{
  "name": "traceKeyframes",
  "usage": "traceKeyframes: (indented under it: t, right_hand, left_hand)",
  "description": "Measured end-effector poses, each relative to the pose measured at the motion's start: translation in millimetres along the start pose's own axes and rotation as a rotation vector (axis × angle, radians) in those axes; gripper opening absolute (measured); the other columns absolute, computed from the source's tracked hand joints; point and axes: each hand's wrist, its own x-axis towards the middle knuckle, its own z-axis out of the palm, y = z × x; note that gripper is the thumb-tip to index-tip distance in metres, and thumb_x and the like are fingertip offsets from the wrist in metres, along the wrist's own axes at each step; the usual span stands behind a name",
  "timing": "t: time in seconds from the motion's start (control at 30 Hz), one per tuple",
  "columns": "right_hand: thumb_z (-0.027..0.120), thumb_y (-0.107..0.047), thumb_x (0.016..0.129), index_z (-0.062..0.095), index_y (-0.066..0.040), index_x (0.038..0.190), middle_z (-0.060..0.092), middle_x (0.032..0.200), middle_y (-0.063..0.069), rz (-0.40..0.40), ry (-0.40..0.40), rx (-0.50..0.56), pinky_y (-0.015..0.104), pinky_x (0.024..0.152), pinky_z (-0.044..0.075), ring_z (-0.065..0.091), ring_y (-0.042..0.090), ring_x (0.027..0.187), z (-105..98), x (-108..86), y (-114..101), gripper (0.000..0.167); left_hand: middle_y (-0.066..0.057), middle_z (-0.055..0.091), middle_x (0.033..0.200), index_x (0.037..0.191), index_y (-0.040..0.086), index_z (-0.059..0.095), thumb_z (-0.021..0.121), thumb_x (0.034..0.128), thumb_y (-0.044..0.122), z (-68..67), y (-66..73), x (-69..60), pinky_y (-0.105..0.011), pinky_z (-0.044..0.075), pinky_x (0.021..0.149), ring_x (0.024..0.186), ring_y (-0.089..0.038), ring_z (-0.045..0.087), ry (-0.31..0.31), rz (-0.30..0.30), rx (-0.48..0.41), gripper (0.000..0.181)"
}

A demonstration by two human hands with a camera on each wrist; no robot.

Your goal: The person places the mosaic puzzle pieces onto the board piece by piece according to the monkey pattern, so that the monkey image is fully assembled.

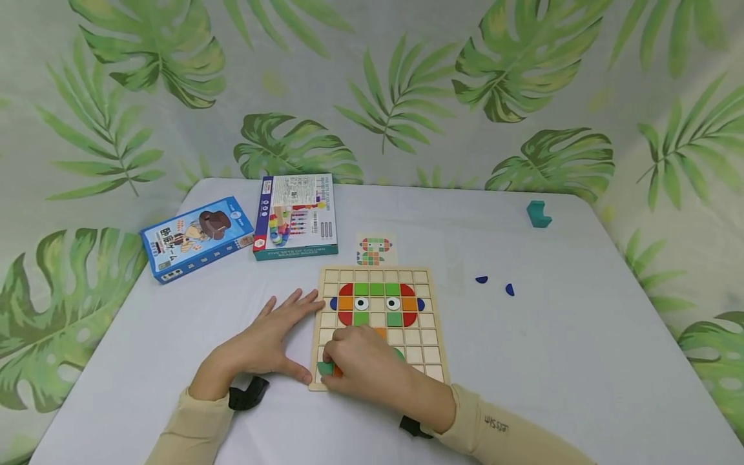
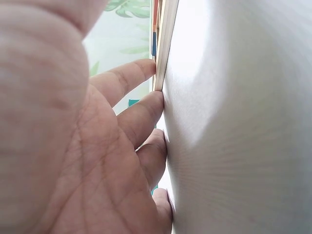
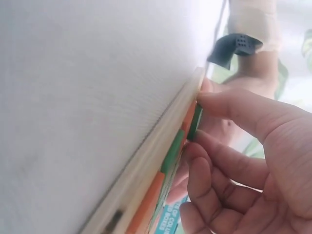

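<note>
A wooden grid board (image 1: 430, 337) lies on the white table, with red, green, orange and blue tiles and two round eye pieces (image 1: 361, 303) set in its cells. At its lower left, my right hand (image 1: 372, 361) pinches a green tile (image 3: 195, 122) between thumb and index finger, over an orange tile (image 3: 189, 117). The green tile (image 1: 325, 368) shows partly past the fingers in the head view. My left hand (image 1: 261, 342) spreads along the board's left edge, fingertips and thumb touching it. The right hand and forearm hide some lower cells.
Behind the board lies a pattern card (image 1: 376, 242). Two blue half-round pieces (image 1: 482, 279) lie to the right, and a teal block (image 1: 539, 214) stands at the far right. A blue box (image 1: 197, 236) and a white-and-teal box (image 1: 296, 216) lie at the back left.
</note>
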Motion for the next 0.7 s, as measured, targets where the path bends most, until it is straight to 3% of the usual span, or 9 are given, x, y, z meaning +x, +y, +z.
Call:
traceKeyframes:
  t: [0.2,0.53,0.7]
  right_hand:
    - [0.087,-0.031,0.088,0.083,-0.018,0.087,0.058,0.070,-0.012,0.001,0.002,-0.031,0.021,0.071,0.046,0.045,0.000,0.065,2.5,-0.3,-1.3,0.014]
    - [0.089,-0.027,0.087,0.085,-0.015,0.099,0.073,0.087,-0.008,0.028,-0.060,0.055,0.016,0.069,0.043,0.051,-0.001,0.071,-5.2,-5.8,3.0,0.017]
    - [0.090,-0.027,0.087,0.085,-0.016,0.096,0.072,0.085,-0.008,0.020,-0.058,0.054,0.017,0.070,0.043,0.051,-0.001,0.071,-5.2,-6.3,3.9,0.015]
  left_hand:
    - [-0.005,0.027,0.180,0.167,0.022,0.040,0.101,0.0634,0.056,0.3,-1.2,-0.5,-0.076,-0.001,0.131,0.169,-0.041,0.012,0.000,0.004,-0.002,0.124]
    - [-0.006,0.027,0.180,0.167,0.020,0.040,0.100,0.0628,0.057,0.5,-0.7,-0.9,-0.077,-0.001,0.130,0.169,-0.042,0.012,0.003,0.012,-0.003,0.125]
    - [-0.006,0.027,0.180,0.167,0.020,0.040,0.100,0.0630,0.057,0.0,0.1,-0.8,-0.076,-0.001,0.130,0.169,-0.042,0.012,0.004,0.012,-0.004,0.125]
